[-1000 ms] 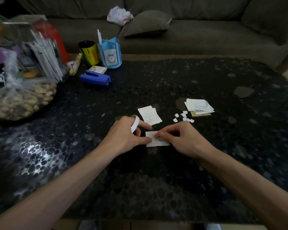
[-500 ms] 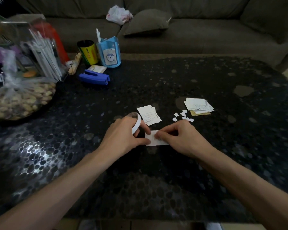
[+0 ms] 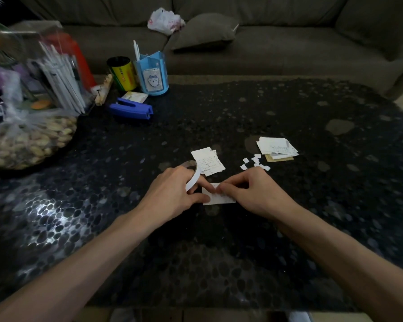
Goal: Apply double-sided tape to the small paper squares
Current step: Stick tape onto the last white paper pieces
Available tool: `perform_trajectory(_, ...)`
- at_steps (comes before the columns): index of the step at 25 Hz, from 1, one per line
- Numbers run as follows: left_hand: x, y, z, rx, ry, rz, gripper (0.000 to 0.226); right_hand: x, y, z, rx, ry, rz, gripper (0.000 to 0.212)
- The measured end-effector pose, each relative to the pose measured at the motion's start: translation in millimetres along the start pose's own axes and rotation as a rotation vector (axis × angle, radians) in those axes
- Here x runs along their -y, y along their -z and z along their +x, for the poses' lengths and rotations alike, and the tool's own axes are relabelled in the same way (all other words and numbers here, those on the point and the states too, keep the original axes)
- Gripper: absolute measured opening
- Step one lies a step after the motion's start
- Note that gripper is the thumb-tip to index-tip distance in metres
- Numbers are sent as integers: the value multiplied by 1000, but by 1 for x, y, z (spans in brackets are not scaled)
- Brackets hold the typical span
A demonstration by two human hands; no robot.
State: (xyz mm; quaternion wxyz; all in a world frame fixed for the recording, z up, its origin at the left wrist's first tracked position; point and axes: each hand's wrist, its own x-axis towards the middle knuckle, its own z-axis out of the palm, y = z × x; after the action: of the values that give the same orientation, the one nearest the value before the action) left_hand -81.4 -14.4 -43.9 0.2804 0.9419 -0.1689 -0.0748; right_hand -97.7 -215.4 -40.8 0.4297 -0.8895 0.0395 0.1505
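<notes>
The surface (image 3: 265,108) is glossy, pebble-patterned black. The paper squares (image 3: 254,161) look matt white. The stapler (image 3: 130,110) is smooth blue plastic, the sofa (image 3: 289,43) matt cloth.

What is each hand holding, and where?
Left hand grips the white ring-shaped tape roll by its rim; right hand pinches the white paper rectangle at its top edge.
</notes>
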Motion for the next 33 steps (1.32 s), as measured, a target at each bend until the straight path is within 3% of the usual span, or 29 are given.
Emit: perform_trajectory(33, 6, -3, 3, 14, 5, -36, 15, 4, -1, 0, -23, -57, 7, 13)
